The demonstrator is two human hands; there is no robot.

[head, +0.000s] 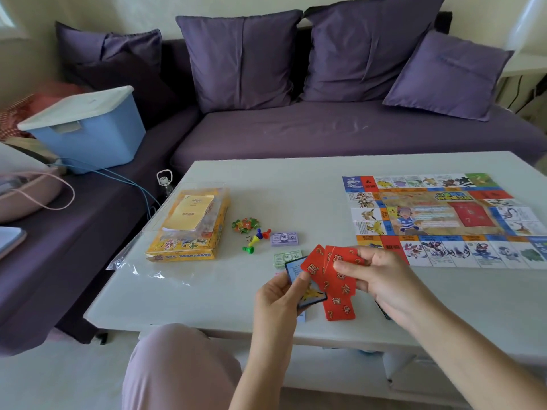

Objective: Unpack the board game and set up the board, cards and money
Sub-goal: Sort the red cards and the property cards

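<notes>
Two sorts of cards are up off the desk [296, 184] at this point, so I judge I am in the card-sorting step. My left hand [276, 297] pinches the blue cards [296, 272] between thumb and curled fingers. My right hand [381, 275] has its fingers folded round the top of a fan of red cards [334, 281], thumb pressed on the face. Whether the lowest red card hangs from the fan or lies on the desk, I cannot tell.

The board [438, 217] is unfolded flat at about two o'clock from my hands, with a red patch printed near its middle. The money sits at eleven o'clock, just beyond my left hand: a purple notes stack [285, 239], and a green notes stack [286, 258] nearer me. The pawns [256, 236] lie just left of the purple notes, and the box [189, 229] is farther out at ten o'clock.

Board and money look placed; the cards seem to be what is left. My next move, as I read it, calls for separating red from blue cleanly, squaring the red fan into one pile and carrying it toward two o'clock onto the board without disturbing the notes.
</notes>
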